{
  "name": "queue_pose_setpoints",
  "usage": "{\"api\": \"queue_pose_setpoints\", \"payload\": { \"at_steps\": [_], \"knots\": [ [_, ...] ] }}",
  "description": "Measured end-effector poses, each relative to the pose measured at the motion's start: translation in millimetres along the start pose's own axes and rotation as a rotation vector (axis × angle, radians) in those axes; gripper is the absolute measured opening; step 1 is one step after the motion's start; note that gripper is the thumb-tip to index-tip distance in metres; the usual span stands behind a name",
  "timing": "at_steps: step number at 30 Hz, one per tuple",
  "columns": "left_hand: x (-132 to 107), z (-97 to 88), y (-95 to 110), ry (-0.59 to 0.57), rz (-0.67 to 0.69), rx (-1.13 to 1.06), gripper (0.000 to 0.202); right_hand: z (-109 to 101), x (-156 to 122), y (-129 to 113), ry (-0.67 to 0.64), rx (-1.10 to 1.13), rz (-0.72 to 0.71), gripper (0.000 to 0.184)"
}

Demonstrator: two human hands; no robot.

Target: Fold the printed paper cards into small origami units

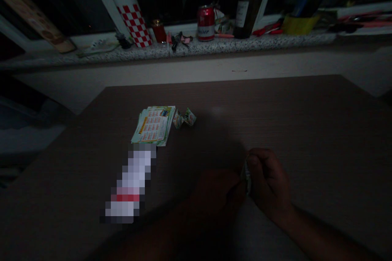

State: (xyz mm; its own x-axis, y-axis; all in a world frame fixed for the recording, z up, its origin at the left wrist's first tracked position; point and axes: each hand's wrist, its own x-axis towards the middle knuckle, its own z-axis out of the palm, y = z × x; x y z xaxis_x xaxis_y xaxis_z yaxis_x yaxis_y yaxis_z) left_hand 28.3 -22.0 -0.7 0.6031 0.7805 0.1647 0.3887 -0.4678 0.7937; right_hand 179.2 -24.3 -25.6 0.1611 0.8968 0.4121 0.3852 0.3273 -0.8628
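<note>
In the dim head view, my right hand (269,179) is closed on a small folded piece of paper (247,179), pinched between thumb and fingers. My left hand (219,189) lies in deep shadow against the paper's left side, its fingers curled and closed on it. The paper stands on edge between the two hands, above the table. Farther off to the left lies a stack of printed paper sheets (153,126) with rows of red print. Right beside it sit two small folded paper pieces (184,118).
A pixelated bright oblong (130,183) lies left on the brown table (306,114). Behind it, the stone windowsill (183,51) holds a red can (206,24), a red-and-white checkered bottle (134,22), a dark bottle (243,14) and a yellow holder (298,24).
</note>
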Motion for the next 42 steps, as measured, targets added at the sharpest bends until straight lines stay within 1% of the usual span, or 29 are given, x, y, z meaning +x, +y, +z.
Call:
{"api": "queue_pose_setpoints", "payload": {
  "at_steps": [5, 7, 9, 12, 14, 15, 16, 17, 18, 20, 22, 25, 27, 28, 29, 30, 32, 34, 35, 36, 38, 42],
  "knots": [
    [0, 0.4, 1, 0.038, -0.112, -0.078, 0.029, 0, 1, -2, -0.024, 0.015, -0.017, 0.010],
    [2, 1.9, 1, 0.050, -0.152, -0.114, 0.031, 0, 0, -2, -0.032, 0.024, 0.003, 0.010],
    [3, 2.5, 1, 0.056, -0.161, -0.159, 0.032, 1, -1, 1, -0.054, 0.068, 0.071, 0.012],
    [3, 1.1, -1, 0.073, -0.191, -0.293, 0.033, 0, -3, 7, -0.144, 0.246, 0.220, 0.014],
    [2, -1.0, -4, 0.097, -0.269, -0.456, 0.034, -2, -3, 11, -0.186, 0.355, 0.294, 0.016],
    [2, -2.2, -6, 0.110, -0.327, -0.556, 0.034, -4, -2, 12, -0.181, 0.371, 0.294, 0.015],
    [2, -3.5, -9, 0.125, -0.390, -0.672, 0.035, -6, -1, 12, -0.171, 0.358, 0.263, 0.014],
    [2, -4.9, -11, 0.126, -0.455, -0.794, 0.034, -9, 2, 12, -0.165, 0.328, 0.192, 0.014],
    [3, -6.3, -13, 0.112, -0.508, -0.922, 0.032, -11, 4, 11, -0.170, 0.286, 0.090, 0.017],
    [5, -9.6, -16, 0.050, -0.569, -1.129, 0.029, -17, 11, 10, -0.257, 0.140, -0.119, 0.028],
    [6, -13.2, -16, -0.033, -0.585, -1.252, 0.026, -21, 17, 8, -0.331, 0.033, -0.272, 0.032],
    [6, -19.2, -17, -0.184, -0.629, -1.315, 0.025, -24, 24, 6, -0.408, 0.048, -0.480, 0.027],
    [5, -23.9, -18, -0.270, -0.634, -1.221, 0.030, -26, 27, 5, -0.442, 0.076, -0.546, 0.026],
    [5, -26.6, -19, -0.277, -0.617, -1.116, 0.032, -27, 28, 4, -0.451, 0.077, -0.557, 0.027],
    [4, -29.6, -20, -0.259, -0.577, -0.975, 0.034, -28, 29, 4, -0.455, 0.067, -0.558, 0.027],
    [4, -32.6, -20, -0.212, -0.536, -0.826, 0.032, -29, 29, 3, -0.459, 0.051, -0.558, 0.028],
    [3, -38.2, -18, -0.056, -0.405, -0.520, 0.024, -31, 29, 3, -0.471, 0.019, -0.562, 0.028],
    [1, -41.6, -14, -0.031, -0.210, -0.297, 0.022, -33, 29, 2, -0.492, -0.007, -0.560, 0.027],
    [1, -42.0, -12, -0.028, -0.114, -0.203, 0.024, -34, 29, 3, -0.501, -0.019, -0.554, 0.026],
    [0, -41.6, -10, -0.020, -0.046, -0.122, 0.026, -34, 29, 3, -0.506, -0.030, -0.552, 0.025],
    [-1, -39.0, -10, -0.009, 0.026, 0.000, 0.023, -35, 29, 2, -0.510, -0.049, -0.550, 0.022],
    [-2, -33.6, -15, 0.021, 0.075, 0.081, 0.021, -34, 29, 1, -0.487, -0.029, -0.578, 0.017]
  ]
}}
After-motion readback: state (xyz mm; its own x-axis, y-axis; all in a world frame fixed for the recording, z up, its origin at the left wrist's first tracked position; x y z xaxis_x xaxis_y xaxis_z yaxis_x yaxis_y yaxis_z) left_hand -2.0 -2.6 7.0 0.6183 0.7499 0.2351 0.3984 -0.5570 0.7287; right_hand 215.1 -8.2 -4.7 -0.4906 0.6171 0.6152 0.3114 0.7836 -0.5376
